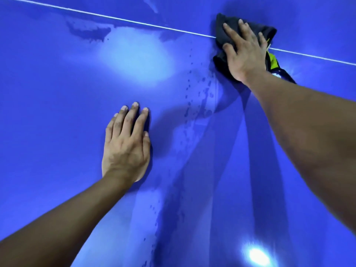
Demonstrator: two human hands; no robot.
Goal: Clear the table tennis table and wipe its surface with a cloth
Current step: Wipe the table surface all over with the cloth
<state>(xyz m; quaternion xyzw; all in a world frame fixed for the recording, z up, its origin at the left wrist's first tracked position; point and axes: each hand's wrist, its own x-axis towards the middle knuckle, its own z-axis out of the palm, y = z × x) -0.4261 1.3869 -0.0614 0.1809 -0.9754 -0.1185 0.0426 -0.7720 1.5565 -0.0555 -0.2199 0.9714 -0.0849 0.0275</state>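
The blue table tennis table (57, 105) fills the whole view, with a thin white line (115, 17) running across its far part. My right hand (244, 53) lies flat, fingers spread, pressing a dark cloth (223, 22) onto the table where the line passes. The cloth shows a yellow-green and white patch (273, 61) at its right edge. My left hand (126, 145) rests palm down on the bare surface nearer to me, fingers together, holding nothing.
Wet streaks and droplets (200, 97) run from the cloth toward me down the middle. A damp patch (86, 30) sits near the line at upper left. Lamp glare (257, 256) shines at the bottom right, and a softer one (134, 56) left of the cloth.
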